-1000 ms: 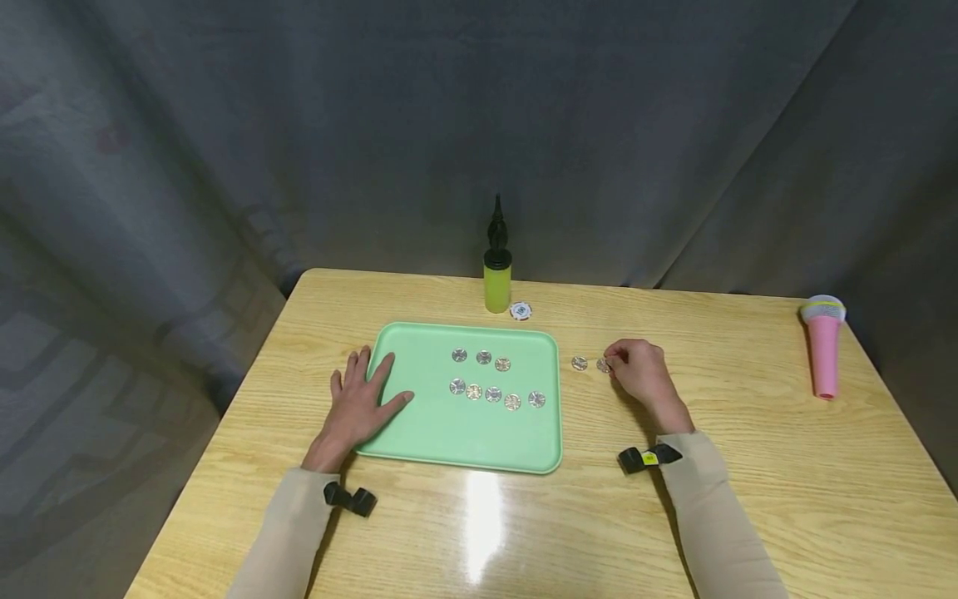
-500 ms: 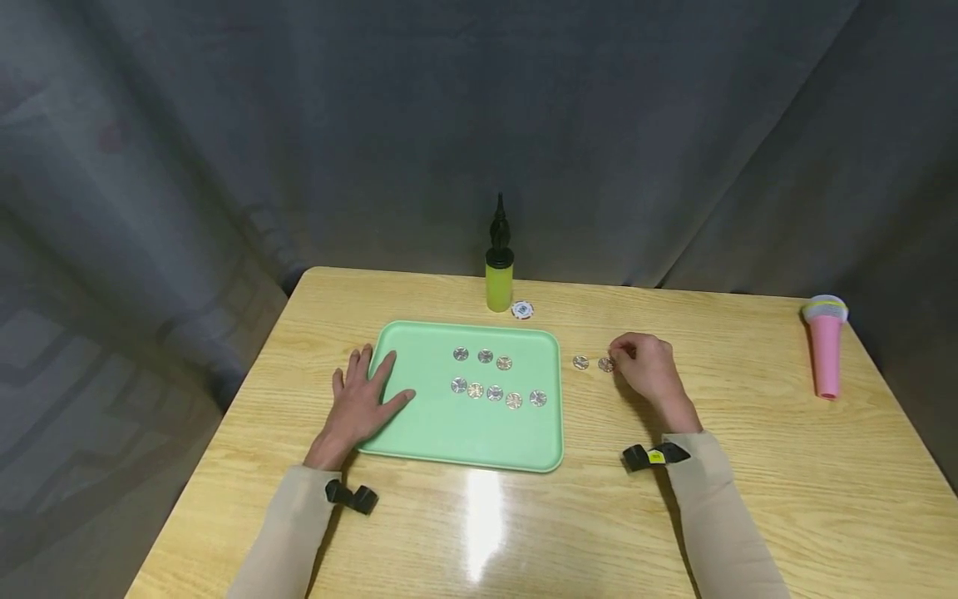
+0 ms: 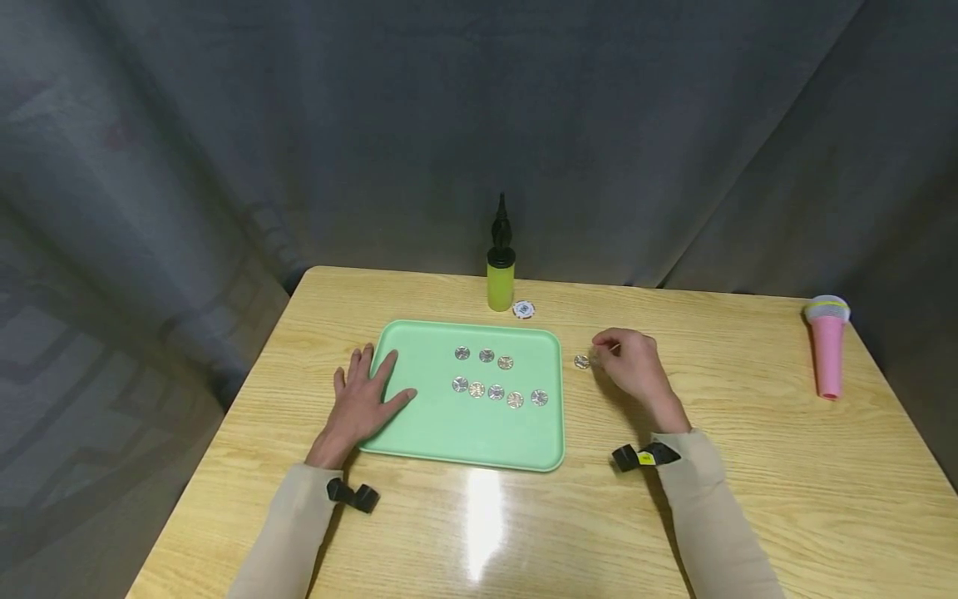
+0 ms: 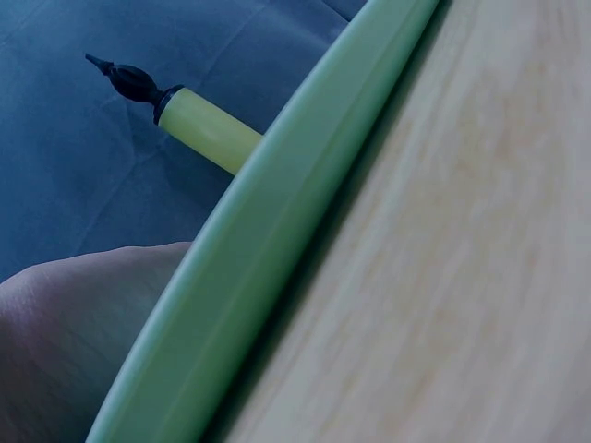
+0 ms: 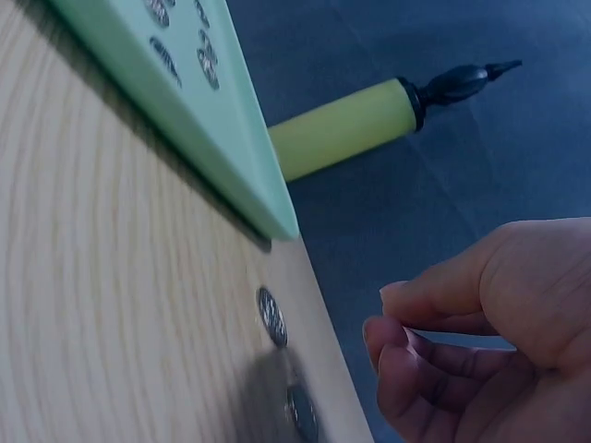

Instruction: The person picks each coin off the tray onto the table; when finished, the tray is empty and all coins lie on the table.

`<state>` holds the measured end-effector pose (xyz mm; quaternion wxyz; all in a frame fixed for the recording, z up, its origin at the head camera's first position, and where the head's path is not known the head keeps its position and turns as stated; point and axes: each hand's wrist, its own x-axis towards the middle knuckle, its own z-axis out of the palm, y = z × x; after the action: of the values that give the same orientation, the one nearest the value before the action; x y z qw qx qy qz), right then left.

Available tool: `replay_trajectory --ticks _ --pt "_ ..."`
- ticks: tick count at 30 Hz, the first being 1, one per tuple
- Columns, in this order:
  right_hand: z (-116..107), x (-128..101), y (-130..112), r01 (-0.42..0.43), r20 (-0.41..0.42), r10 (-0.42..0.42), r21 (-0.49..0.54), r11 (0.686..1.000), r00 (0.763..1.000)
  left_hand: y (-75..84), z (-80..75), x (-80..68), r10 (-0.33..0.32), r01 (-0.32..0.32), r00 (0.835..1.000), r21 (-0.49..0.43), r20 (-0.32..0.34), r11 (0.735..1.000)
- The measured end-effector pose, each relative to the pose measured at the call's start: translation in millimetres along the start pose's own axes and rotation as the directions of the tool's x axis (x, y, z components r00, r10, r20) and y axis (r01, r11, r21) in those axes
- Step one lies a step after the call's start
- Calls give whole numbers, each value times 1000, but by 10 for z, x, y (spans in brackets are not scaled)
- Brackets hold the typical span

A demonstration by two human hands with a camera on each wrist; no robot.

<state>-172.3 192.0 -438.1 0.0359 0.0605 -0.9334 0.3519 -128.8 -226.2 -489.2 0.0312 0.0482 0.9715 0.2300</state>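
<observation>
Eight coins sit on the tray [image 3: 419,433]. Two coins [image 5: 271,317] lie right of it. Right hand [image 3: 629,366] hovers over them, fingers curled, holding nothing. Left hand [image 3: 359,403] lies flat, fingers spread, on the tray's left edge.

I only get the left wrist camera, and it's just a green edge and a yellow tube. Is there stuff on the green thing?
Observer: Yes. Eight coins lie on the green tray, three in the far row and five in the near row.
Operator: What's the other hand doing?
Observer: The right hand is right of the tray, with its fingers curled just above two loose coins on the table. I cannot tell if it touches one.
Operator: Is there anything fun far away?
Observer: A pink toy microphone stands near the table's right edge.
</observation>
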Motion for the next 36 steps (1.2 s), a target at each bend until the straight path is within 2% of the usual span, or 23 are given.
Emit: replay_trajectory --ticks 20,27,36 --pt "339 83 -391 20 60 -24 69 997 998 3 8 -12 10 -10 1000 5 -20 1000" --pt "447 125 -511 31 71 -37 90 995 997 13 5 -17 -1 1 1000 -2 -3 1000" --pt "627 181 -612 2 120 -14 95 996 993 16 -7 -11 3 -3 1000 -1 -8 1000"
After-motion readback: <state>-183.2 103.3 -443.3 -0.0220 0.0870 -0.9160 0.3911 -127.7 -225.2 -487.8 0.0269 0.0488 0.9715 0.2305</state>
